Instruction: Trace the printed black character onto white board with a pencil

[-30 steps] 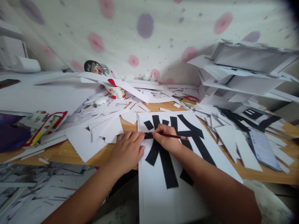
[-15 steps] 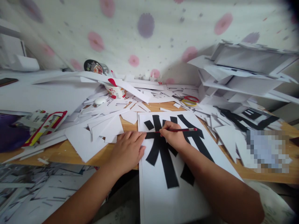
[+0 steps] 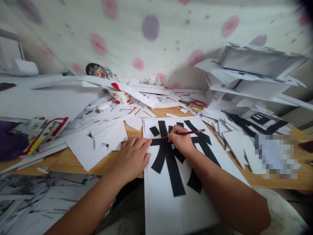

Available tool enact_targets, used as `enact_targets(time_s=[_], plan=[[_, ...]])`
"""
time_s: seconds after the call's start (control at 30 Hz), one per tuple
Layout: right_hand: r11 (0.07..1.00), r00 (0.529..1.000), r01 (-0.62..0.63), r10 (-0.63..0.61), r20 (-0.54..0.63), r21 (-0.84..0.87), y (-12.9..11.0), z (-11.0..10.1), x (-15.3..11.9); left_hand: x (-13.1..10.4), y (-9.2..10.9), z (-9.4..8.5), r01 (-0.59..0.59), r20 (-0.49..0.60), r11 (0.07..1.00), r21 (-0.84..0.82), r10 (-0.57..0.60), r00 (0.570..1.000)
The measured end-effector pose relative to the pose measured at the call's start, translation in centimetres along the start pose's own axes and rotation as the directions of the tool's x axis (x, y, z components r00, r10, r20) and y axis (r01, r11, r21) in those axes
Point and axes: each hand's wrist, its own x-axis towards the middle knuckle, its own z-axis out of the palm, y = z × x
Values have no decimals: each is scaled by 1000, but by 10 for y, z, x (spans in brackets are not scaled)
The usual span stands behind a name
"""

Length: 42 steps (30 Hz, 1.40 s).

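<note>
My right hand [image 3: 181, 139] is closed around a dark red pencil [image 3: 192, 132] with a pale eraser end. Its tip points left, over a black cut-out character [image 3: 174, 173] lying on a white sheet [image 3: 161, 209]. My left hand [image 3: 135, 153] rests palm down at the sheet's left edge, fingers laid out flat, fingertips beside the left end of the black horizontal stroke. Part of the character is covered by my right hand and forearm.
White paper scraps [image 3: 112, 130] cover much of the wooden table [image 3: 93, 163]. Behind are a paper food cup [image 3: 119, 97] and scissors [image 3: 197, 105]. White box-like pieces [image 3: 259, 62] are stacked at right, near another black cut-out [image 3: 244, 125]. A snack packet [image 3: 49, 137] lies left.
The pencil's eraser end has tipped slightly upward, and my right hand has shifted a little. My left hand stays in place on the sheet's edge. The whole view has drifted slightly.
</note>
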Motion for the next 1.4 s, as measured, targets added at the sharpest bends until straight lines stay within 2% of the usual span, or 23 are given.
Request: enact_targets(time_s=[0.23, 0.4, 0.83, 1.1, 1.4], plan=[[987, 998, -52, 57, -28, 149, 8, 2, 4, 2, -3, 4, -5, 7, 1000, -14, 5, 1000], [998, 999, -47, 48, -11, 40, 7, 3, 4, 2, -2, 2, 5, 27, 1000, 5, -5, 1000], [991, 998, -63, 61, 19, 118, 5, 3, 6, 2, -2, 2, 12, 23, 999, 31, -13, 1000], [997, 997, -51, 46, 68, 64, 5, 5, 4, 2, -1, 3, 29, 10, 999, 20, -30, 1000], [998, 1000, -26, 25, 12, 59, 7, 2, 6, 1, -1, 1, 38, 6, 999, 15, -38, 999]])
